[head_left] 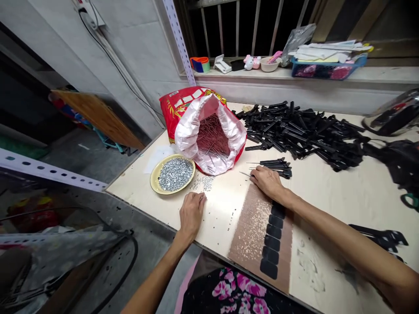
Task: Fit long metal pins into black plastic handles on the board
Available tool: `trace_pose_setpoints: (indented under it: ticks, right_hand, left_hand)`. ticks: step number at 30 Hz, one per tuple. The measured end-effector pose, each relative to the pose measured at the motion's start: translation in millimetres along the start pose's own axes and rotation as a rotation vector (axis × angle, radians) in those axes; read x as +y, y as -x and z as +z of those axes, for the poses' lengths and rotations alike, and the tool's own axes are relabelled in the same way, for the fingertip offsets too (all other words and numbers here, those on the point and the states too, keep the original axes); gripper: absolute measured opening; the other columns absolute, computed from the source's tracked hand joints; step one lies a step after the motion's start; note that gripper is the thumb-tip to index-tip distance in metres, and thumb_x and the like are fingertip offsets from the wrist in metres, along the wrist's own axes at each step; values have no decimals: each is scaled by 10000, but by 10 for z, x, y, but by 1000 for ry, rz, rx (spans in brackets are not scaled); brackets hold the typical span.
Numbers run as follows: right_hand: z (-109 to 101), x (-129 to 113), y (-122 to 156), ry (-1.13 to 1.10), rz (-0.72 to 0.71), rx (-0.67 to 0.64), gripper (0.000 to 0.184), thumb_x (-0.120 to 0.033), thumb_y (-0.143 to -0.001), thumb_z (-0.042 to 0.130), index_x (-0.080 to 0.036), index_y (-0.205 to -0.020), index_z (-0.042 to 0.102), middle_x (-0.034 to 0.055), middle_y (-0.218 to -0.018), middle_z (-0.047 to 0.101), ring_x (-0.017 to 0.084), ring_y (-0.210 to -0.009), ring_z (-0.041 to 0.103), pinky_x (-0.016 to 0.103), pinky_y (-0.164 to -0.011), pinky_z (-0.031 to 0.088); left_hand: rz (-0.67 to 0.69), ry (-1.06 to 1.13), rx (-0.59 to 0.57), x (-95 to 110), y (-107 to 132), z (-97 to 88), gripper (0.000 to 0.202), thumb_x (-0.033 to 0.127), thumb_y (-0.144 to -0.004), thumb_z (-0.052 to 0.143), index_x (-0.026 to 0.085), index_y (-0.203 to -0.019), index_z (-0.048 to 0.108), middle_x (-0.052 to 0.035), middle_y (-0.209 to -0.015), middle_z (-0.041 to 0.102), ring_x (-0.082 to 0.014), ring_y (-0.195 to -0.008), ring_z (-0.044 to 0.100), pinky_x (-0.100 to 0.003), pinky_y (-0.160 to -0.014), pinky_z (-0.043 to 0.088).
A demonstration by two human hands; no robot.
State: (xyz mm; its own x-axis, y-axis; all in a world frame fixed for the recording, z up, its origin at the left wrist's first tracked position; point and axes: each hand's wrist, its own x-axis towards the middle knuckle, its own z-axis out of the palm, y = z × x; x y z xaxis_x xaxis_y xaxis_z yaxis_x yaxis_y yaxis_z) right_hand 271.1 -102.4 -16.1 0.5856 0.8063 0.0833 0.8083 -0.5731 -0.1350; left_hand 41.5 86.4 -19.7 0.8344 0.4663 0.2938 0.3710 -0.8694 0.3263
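Observation:
My left hand [190, 214] is closed in a pinch near the front edge of the table. Whatever lies between its fingertips is too small to make out. Just beyond are loose small silver metal pieces [203, 183], beside a yellow dish [155, 185] heaped with more of them. My right hand [269, 182] curls around a thin metal pin that pokes out to the left of its fingertips. Behind that hand, several long black plastic pieces [278, 163] lie side by side, with pins sticking out to the left.
A red bag [173, 109] with a white lining lies open, full of reddish thin pins [212, 135]. Black plastic parts [304, 131] are piled at the back right. A brown board [245, 240] carries black rounded pads [271, 244]. A blue basket [324, 69] stands on the sill.

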Motion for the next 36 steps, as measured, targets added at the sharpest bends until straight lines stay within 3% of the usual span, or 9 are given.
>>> trace_pose_setpoints:
  ticks: [5, 8, 11, 15, 17, 19, 27, 33, 36]
  right_hand:
    - [16, 49, 68, -12, 13, 19, 242, -285, -927, 415, -204, -956, 641, 74, -946, 592, 212, -837, 515, 269, -576, 325]
    - [-49, 46, 107, -105, 3, 112, 233, -256, -915, 425, -176, -967, 638, 78, -962, 584, 194, -832, 541, 277, -630, 395]
    - [-214, -97, 215, -301, -59, 245, 248, -230, -914, 420, -169, -1020, 635, 75, -975, 593, 173, -840, 568, 282, -699, 454]
    - [-437, -468, 435, -531, -150, 259, 262, -189, -898, 438, -193, -1046, 655, 57, -965, 616, 150, -820, 588, 268, -687, 490]
    - [-490, -631, 515, -560, -152, 240, 245, -186, -893, 459, -201, -1016, 669, 47, -941, 624, 146, -813, 591, 263, -689, 486]
    - [-506, -725, 560, -555, -135, 247, 215, -218, -901, 480, -205, -985, 677, 40, -916, 628, 140, -796, 592, 258, -699, 475]
    - [-503, -693, 674, -467, -102, 277, 208, -264, -933, 471, -221, -999, 663, 28, -890, 620, 125, -776, 577, 231, -668, 424]
    - [-597, -710, 762, -251, -135, 312, 182, -217, -928, 467, -207, -948, 648, 36, -881, 617, 154, -824, 544, 254, -689, 402]
    - [-625, -708, 774, -207, -156, 317, 202, -188, -933, 443, -186, -896, 641, 43, -848, 610, 152, -803, 542, 258, -682, 397]
  left_hand:
    - [54, -55, -43, -19, -23, 31, 205, 228, -901, 448, 181, -885, 647, -66, -810, 589, -204, -812, 537, -311, -708, 430]
    - [20, 56, -49, -13, -48, 5, 189, 233, -888, 469, 189, -851, 648, -67, -820, 599, -210, -839, 538, -324, -743, 421]
    - [-183, 421, -59, 44, -94, -60, 139, 283, -840, 556, 177, -839, 647, -58, -817, 608, -191, -798, 550, -309, -717, 430]
    - [-650, 1228, -230, 278, -181, -163, 256, 373, -739, 682, 143, -838, 630, -8, -712, 583, -97, -581, 510, -220, -535, 423]
    - [-766, 1514, -287, 433, -219, -198, 294, 340, -673, 751, 129, -837, 629, -1, -721, 592, -73, -580, 519, -192, -534, 442]
    - [-794, 1655, -297, 576, -244, -214, 309, 286, -628, 793, 118, -836, 637, -2, -733, 608, -67, -601, 541, -186, -564, 476]
    - [-771, 1706, -316, 838, -249, -190, 305, 255, -616, 807, 103, -831, 654, -25, -730, 655, -75, -589, 570, -229, -614, 534]
    - [-637, 1508, -242, 871, -205, -191, 256, 280, -694, 746, 108, -864, 661, -32, -761, 667, -83, -609, 581, -235, -646, 519]
    - [-579, 1421, -272, 869, -188, -189, 271, 298, -725, 715, 109, -912, 668, -43, -792, 673, -93, -633, 583, -251, -677, 514]
